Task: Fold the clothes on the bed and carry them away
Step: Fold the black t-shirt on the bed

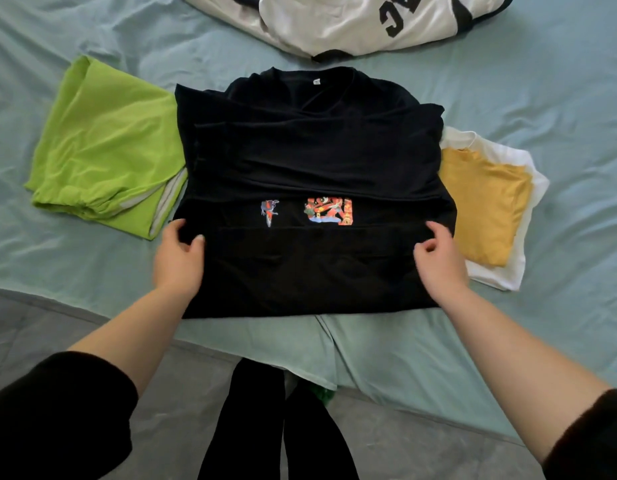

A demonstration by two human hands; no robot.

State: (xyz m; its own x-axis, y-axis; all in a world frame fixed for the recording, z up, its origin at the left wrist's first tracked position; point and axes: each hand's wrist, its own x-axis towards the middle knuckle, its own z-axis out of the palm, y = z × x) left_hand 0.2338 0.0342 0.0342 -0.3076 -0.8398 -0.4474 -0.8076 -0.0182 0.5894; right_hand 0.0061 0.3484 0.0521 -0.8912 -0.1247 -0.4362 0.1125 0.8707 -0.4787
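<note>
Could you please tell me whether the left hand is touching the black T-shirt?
Touching. The head view shows the left hand pinching the folded edge of the black T-shirt, its thumb lying on top of the cloth.

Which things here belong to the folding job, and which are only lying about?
Job: black shirt, gripped by left hand and right hand; green garment; yellow top; white top under it; white jersey.
Lying about: sheet; small green thing below bed edge.
</note>
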